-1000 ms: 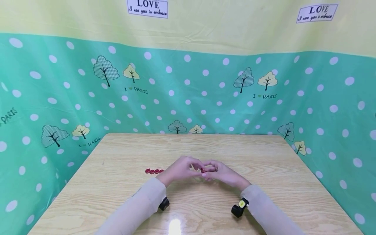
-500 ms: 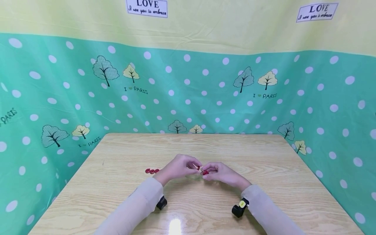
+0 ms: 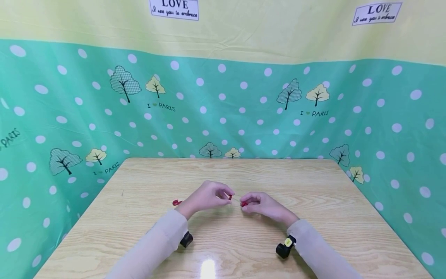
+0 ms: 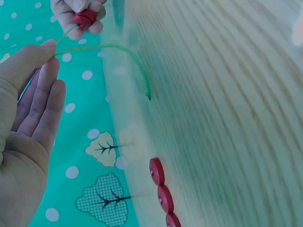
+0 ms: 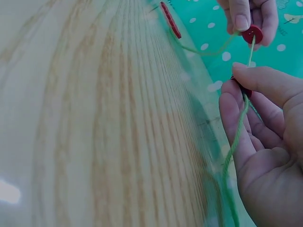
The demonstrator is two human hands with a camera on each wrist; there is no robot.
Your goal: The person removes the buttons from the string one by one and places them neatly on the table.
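My left hand [image 3: 208, 197] pinches a small red button [image 5: 252, 34] between thumb and fingers, with a green string [image 5: 251, 56] running through it. Past those fingertips the string's loose end [image 4: 137, 59] curves out over the table. To the right, my right hand [image 3: 262, 205] grips a little stack of red buttons [image 4: 85, 18] on the same string. A short straight length of string spans the gap between the hands. More of the green string [image 5: 232, 149] hangs down below the right palm. In the right wrist view, thumb and fingers mostly hide the right hand's buttons.
A row of red buttons [image 4: 164, 198] lies on the wooden table [image 3: 223, 244], left of the hands and partly behind the left wrist in the head view. A polka-dot curtain [image 3: 223, 108] stands along the table's back and sides.
The hands were together; my left hand has drawn away leftward with one button, opening a gap spanned by string. My right hand stays nearly in place. The left wrist now covers more of the row.
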